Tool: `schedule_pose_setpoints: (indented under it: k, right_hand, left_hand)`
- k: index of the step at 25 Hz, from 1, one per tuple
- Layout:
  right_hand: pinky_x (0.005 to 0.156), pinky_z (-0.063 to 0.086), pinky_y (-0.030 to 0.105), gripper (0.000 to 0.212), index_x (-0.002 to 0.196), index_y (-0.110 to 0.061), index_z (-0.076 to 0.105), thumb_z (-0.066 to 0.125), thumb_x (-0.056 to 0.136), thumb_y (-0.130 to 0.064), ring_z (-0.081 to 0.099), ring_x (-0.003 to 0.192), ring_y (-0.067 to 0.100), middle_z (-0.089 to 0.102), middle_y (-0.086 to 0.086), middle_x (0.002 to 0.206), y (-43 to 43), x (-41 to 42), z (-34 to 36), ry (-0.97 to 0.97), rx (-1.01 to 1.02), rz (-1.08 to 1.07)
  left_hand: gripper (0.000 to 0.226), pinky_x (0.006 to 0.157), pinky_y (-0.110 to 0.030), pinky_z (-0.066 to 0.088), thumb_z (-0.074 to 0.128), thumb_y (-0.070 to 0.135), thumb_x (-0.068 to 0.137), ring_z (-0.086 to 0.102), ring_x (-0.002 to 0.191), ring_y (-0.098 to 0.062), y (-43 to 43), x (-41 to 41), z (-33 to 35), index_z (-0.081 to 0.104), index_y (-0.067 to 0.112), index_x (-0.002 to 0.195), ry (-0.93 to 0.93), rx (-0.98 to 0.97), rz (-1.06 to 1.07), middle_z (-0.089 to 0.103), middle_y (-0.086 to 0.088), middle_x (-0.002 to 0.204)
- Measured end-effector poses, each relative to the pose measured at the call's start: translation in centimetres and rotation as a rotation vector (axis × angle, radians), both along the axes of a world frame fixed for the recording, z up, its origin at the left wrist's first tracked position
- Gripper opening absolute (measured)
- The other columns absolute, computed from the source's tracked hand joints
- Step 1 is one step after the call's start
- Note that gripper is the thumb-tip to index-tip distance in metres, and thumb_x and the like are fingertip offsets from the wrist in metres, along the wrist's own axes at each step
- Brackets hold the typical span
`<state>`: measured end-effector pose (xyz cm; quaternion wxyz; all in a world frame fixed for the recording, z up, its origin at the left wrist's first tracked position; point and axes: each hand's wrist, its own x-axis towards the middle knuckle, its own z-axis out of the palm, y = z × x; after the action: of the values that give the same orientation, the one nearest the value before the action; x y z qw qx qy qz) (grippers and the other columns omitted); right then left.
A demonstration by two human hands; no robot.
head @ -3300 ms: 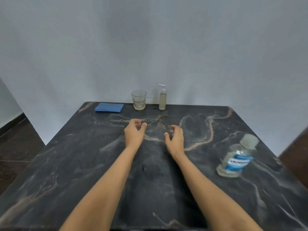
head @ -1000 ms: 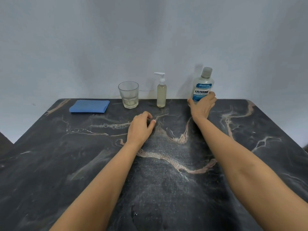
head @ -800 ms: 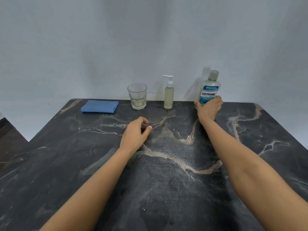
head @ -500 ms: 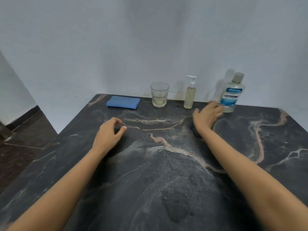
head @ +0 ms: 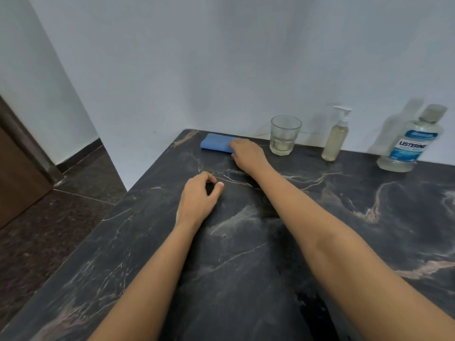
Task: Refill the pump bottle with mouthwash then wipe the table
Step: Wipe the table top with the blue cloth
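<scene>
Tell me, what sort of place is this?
Likely a home, perhaps a washroom corner, though I cannot be sure. A dark marble table stands against a plain white wall, and on it are a mouthwash bottle, a pump bottle and a glass.

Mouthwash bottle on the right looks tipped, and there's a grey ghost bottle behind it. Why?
Head view: the wide-angle lens bends things near the edge, so the clear mouthwash bottle with the blue label seems to lean; head view again: the grey shape is its soft shadow on the white wall.
</scene>
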<state>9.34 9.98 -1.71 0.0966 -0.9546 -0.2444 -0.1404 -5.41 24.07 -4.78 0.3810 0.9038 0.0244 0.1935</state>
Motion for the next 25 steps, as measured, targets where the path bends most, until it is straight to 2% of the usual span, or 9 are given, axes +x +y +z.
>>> schedule_pose_setpoints:
  k: [3, 5, 7, 11, 14, 17, 20, 25]
  right_hand:
    - [0.072, 0.046, 0.038, 0.023, 0.114, -0.008, 0.053, 0.04, 0.095, -0.006, 0.06, 0.1, 0.032, 0.062, 0.015, 0.113, 0.7, 0.4, 0.2, -0.027, -0.186, -0.008]
    - [0.068, 0.044, 0.037, 0.024, 0.114, -0.006, 0.053, 0.04, 0.094, -0.003, 0.061, 0.099, 0.032, 0.063, 0.016, 0.111, 1.0, 0.0, 0.6, -0.029, -0.242, -0.037]
    - [0.072, 0.044, 0.038, 0.025, 0.115, -0.006, 0.054, 0.041, 0.093, -0.002, 0.059, 0.104, 0.031, 0.062, 0.016, 0.114, 1.0, -1.2, 1.5, -0.027, -0.233, -0.063]
    - [0.075, 0.044, 0.038, 0.025, 0.112, -0.009, 0.056, 0.044, 0.09, -0.01, 0.057, 0.104, 0.032, 0.062, 0.012, 0.112, -2.5, -6.3, 3.0, 0.004, -0.029, -0.087]
    - [0.071, 0.045, 0.035, 0.021, 0.1, -0.012, 0.062, 0.045, 0.088, -0.014, 0.059, 0.09, 0.026, 0.065, 0.008, 0.099, -7.5, -11.8, 4.2, 0.085, 0.334, -0.193]
    - [0.075, 0.046, 0.031, 0.024, 0.096, -0.01, 0.069, 0.046, 0.088, -0.012, 0.056, 0.083, 0.015, 0.068, 0.002, 0.095, -13.0, -17.0, 5.8, 0.181, 0.637, -0.318]
    - [0.075, 0.037, 0.02, 0.028, 0.099, -0.01, 0.072, 0.047, 0.088, -0.011, 0.055, 0.087, 0.01, 0.07, 0.001, 0.1, -18.5, -22.5, 6.3, 0.164, 0.757, -0.438]
    - [0.079, 0.042, 0.021, 0.026, 0.103, -0.011, 0.07, 0.048, 0.089, -0.011, 0.059, 0.092, 0.014, 0.069, 0.004, 0.104, -26.4, -32.8, 6.0, -0.027, 0.769, -0.56]
  left_hand:
    - [0.02, 0.076, -0.025, 0.042, 0.058, 0.043, 0.089, 0.055, 0.093, -0.005, -0.1, 0.2, -0.1, 0.061, 0.024, 0.092, -0.001, 0.003, 0.007, 0.063, 0.012, 0.093]
    - [0.02, 0.076, -0.026, 0.044, 0.058, 0.044, 0.089, 0.055, 0.091, -0.005, -0.1, 0.2, 0.0, 0.061, 0.024, 0.091, 0.007, -0.015, 0.014, 0.063, 0.013, 0.091]
    - [0.019, 0.075, -0.026, 0.045, 0.059, 0.043, 0.089, 0.056, 0.088, -0.004, -0.1, 0.0, 0.4, 0.062, 0.024, 0.088, 0.008, -0.041, 0.022, 0.063, 0.013, 0.089]
    - [0.019, 0.071, -0.024, 0.045, 0.06, 0.04, 0.09, 0.059, 0.081, -0.003, -0.6, -1.5, 1.5, 0.063, 0.023, 0.082, 0.026, -0.127, 0.068, 0.065, 0.012, 0.081]
    - [0.019, 0.076, -0.027, 0.048, 0.06, 0.037, 0.091, 0.061, 0.084, -0.008, -1.0, -3.4, 2.3, 0.064, 0.02, 0.083, 0.073, -0.21, 0.074, 0.066, 0.008, 0.084]
    - [0.018, 0.079, -0.027, 0.045, 0.06, 0.034, 0.091, 0.062, 0.092, -0.014, -2.6, -6.3, 2.6, 0.063, 0.016, 0.092, 0.105, -0.273, 0.094, 0.066, 0.004, 0.092]
    - [0.019, 0.083, -0.03, 0.046, 0.061, 0.03, 0.09, 0.061, 0.095, -0.017, -5.1, -10.0, 2.1, 0.061, 0.014, 0.1, 0.129, -0.275, 0.076, 0.065, 0.002, 0.095]
    - [0.02, 0.09, -0.029, 0.048, 0.063, 0.026, 0.09, 0.061, 0.098, -0.017, -9.4, -16.8, 2.0, 0.06, 0.013, 0.106, 0.105, -0.321, -0.028, 0.064, 0.0, 0.1]
